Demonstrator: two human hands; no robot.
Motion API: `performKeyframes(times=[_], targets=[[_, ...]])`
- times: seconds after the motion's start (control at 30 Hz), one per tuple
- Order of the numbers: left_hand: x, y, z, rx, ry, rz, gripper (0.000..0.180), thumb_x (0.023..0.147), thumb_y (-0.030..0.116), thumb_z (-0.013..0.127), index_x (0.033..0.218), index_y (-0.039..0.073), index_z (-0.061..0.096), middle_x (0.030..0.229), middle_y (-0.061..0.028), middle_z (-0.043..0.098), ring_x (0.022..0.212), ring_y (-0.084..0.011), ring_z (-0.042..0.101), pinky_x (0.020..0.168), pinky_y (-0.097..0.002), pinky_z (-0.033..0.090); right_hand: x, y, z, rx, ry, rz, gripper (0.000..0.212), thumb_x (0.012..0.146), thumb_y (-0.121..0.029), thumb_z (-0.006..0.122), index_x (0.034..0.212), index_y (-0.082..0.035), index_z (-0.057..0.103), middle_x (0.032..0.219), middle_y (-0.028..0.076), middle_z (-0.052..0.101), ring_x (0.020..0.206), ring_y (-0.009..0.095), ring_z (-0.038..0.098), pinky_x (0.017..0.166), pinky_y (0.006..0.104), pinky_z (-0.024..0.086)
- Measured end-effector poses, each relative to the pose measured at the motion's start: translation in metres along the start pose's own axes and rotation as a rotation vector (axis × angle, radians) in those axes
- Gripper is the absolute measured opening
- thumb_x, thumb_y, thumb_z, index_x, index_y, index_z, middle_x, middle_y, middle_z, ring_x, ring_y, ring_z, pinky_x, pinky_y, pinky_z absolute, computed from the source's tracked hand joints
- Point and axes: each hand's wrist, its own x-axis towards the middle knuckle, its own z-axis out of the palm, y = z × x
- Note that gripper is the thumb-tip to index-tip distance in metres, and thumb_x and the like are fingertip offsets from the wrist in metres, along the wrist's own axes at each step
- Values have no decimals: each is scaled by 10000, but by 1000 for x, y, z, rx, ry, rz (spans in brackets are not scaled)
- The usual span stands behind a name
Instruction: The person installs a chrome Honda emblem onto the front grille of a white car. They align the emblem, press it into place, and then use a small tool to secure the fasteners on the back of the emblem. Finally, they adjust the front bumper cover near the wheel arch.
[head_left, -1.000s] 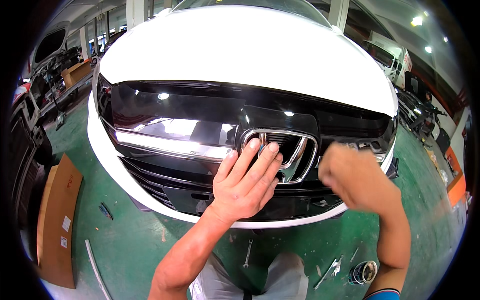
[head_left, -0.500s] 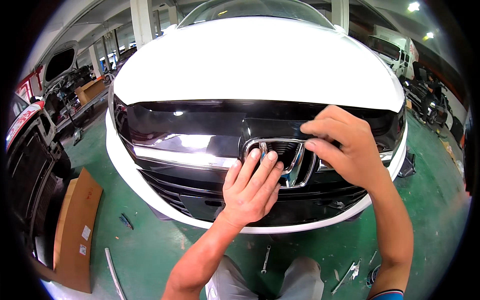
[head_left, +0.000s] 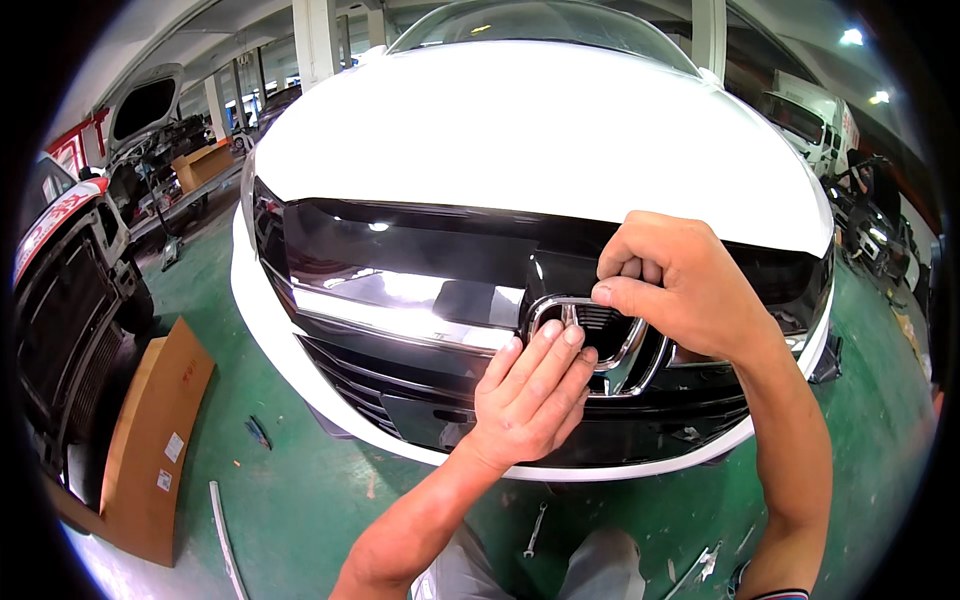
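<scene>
Head view: a white car's curved bumper (head_left: 600,473) edge crosses the lower middle; green floor (head_left: 310,510) opens between it and a box (head_left: 160,440) at lower left. The chrome badge (head_left: 630,350) sits just right of centre. The left hand (head_left: 530,405) lies flat, its 4 fingers extended, fingertips on the badge's left side. The right hand (head_left: 668,283) is curled, thumb near index fingertip, at its top edge; I cannot tell if it grips anything.

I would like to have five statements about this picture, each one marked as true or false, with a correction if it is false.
1. The left hand covers part of the chrome emblem. True.
2. The right hand holds the wrench. False: the wrench lies on the green floor.
3. The car has a black hood. False: the hood is white.
4. A cardboard box stands left of the car. True.
</scene>
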Motion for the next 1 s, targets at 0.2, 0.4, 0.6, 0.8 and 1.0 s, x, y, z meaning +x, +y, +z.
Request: performKeyframes(times=[0.2, 0.4, 0.6, 0.8, 1.0], targets=[[3, 3, -2, -35, 37, -50, 348, 852, 120, 694, 1193, 99, 763, 1377, -85, 676, 1303, -244, 628, 1177, -408, 368, 19, -8, 12, -33, -57, -16, 179, 796, -108, 790, 797, 8, 654, 707, 72, 598, 623, 163, 564, 578, 318, 438], [1, -1, 0, -49, 28, -6, 399, 808, 144, 739, 1199, 68, 762, 1355, -141, 676, 1284, -306, 635, 1193, -434, 334, 31, -19, 21, -189, -81, -29, 280, 790, -270, 771, 774, -10, 669, 683, 114, 632, 638, 279, 619, 608, 392, 481], [3, 0, -2, -62, 43, -46, 331, 877, 122, 663, 1193, 102, 759, 1382, -78, 675, 1304, -231, 629, 1177, -404, 361, 31, -21, 4, 165, -157, 138, 241, 885, -202, 760, 914, 35, 727, 688, 41, 645, 655, 108, 584, 604, 264, 463], [1, 0, -1, -83, 33, -51, 338, 879, 123, 656, 1202, 108, 754, 1407, -71, 661, 1322, -223, 617, 1186, -411, 347, 11, -8, 3, 157, -113, 76, 134, 833, -63, 778, 908, 31, 719, 735, 19, 597, 674, 77, 538, 606, 252, 432], [1, -1, -1, -81, 35, -27, 357, 843, 122, 690, 1192, 102, 763, 1371, -102, 674, 1291, -271, 632, 1179, -425, 347, 24, -18, 8, 87, -148, 164, 138, 807, -77, 777, 831, 34, 697, 644, 41, 581, 607, 101, 527, 565, 287, 424]])
